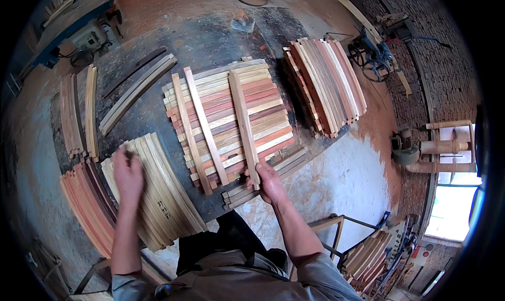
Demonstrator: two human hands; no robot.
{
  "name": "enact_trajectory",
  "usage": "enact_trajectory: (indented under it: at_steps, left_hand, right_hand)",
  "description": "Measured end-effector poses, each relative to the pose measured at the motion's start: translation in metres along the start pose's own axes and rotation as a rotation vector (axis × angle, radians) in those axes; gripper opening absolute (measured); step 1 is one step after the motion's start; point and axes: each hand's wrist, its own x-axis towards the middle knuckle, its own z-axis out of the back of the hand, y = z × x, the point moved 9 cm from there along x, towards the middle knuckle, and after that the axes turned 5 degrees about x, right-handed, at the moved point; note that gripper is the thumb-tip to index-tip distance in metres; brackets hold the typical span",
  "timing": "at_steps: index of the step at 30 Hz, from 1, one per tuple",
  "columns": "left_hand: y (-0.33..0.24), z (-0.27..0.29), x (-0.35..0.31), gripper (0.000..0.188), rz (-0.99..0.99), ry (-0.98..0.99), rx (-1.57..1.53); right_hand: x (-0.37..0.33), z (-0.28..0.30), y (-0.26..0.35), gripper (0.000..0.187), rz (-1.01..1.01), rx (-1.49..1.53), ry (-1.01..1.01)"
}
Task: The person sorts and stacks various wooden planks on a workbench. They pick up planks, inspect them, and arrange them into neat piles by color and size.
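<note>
The right hand (270,184) is closed around the near end of a pale wooden strip (243,119), with the thumb laid along its top. The left hand (128,174) is held with its fingers curled, at 8 o'clock from the central stack (265,119), over the far part of a pale-strip stack (171,188); whether anything is pinched there, or whether the stack is touched, cannot be told.

The gripped strip is laid crosswise over the multicoloured strips of the central stack, its far end near 12 o'clock and its held end at 5 o'clock. Whether it is fully supported or slightly raised cannot be determined. Two further crosswise strips, a tan strip (190,135) and a pinkish strip (204,123), are seen toward 9 o'clock, well apart from it. At 2 o'clock a second mixed-colour stack (327,85) is placed; beyond the pale-strip stack, at 8 o'clock, reddish strips (87,206) are grouped.

The step in hand is judged to be the handling of one cross strip on the stack. For the next move, a steady grip at the near end appears to be required, with the far end guided so that the strips beneath are not disturbed.
</note>
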Motion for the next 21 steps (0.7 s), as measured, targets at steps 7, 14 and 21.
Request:
enact_trajectory:
  at_steps: [7,14,21]
  left_hand:
    - [-0.066,-0.082,-0.109,0.048,0.193,0.36,-0.175]
    - [-0.104,-0.103,-0.129,0.061,0.021,0.302,0.085]
    - [-0.09,-0.118,-0.129,0.046,0.143,0.295,-0.174]
  right_hand:
    - [0.004,-0.015,0.004,0.019,0.094,-0.262,0.006]
    - [-0.008,-0.079,0.025,0.056,0.526,-1.035,-0.127]
    - [-0.009,-0.092,0.011,0.076,0.454,-1.262,-0.145]
